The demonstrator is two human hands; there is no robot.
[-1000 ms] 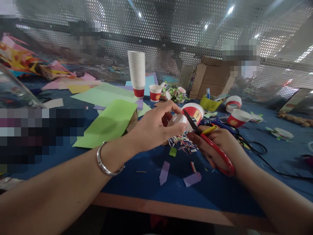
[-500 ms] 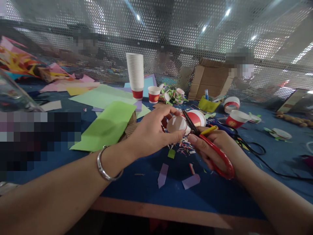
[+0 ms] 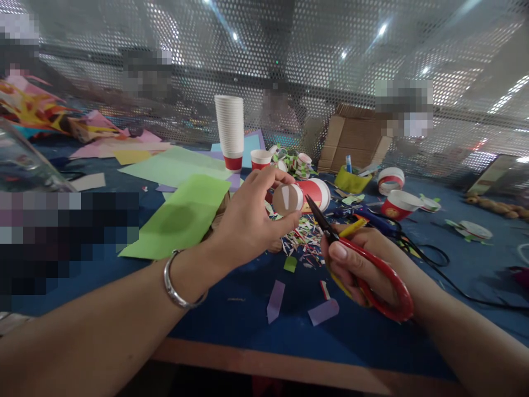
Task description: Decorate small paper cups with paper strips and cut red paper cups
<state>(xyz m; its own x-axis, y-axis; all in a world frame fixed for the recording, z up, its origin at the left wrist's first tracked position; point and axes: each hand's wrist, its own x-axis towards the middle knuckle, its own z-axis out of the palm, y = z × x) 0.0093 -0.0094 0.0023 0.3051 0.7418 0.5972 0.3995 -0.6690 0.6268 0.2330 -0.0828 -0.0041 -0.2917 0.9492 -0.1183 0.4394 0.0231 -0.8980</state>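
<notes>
My left hand (image 3: 256, 212) grips a red and white paper cup (image 3: 314, 194) between thumb and fingers. The cup lies on its side, its round base turned toward me and its wider rim to the right. In my right hand (image 3: 351, 256) is a pair of scissors (image 3: 374, 264) with red handles and dark blades; a yellow part shows beside the fingers. The blade tips point up and left, close to the cup's side; whether they touch it I cannot tell. Small paper scraps (image 3: 308, 242) lie on the table below.
Behind stand a stack of paper cups (image 3: 229, 127) and a single cup (image 3: 261, 159). Green paper (image 3: 177, 215) lies left. To the right are a yellow holder (image 3: 351, 181), another cup (image 3: 400, 204), a blue tool (image 3: 374, 218) with a black cord, and paper turtle-like crafts (image 3: 473, 227).
The cup in my left hand has moved slightly left and up. My right hand with the scissors has drawn a little down, leaving more of the cup's red side in view.
</notes>
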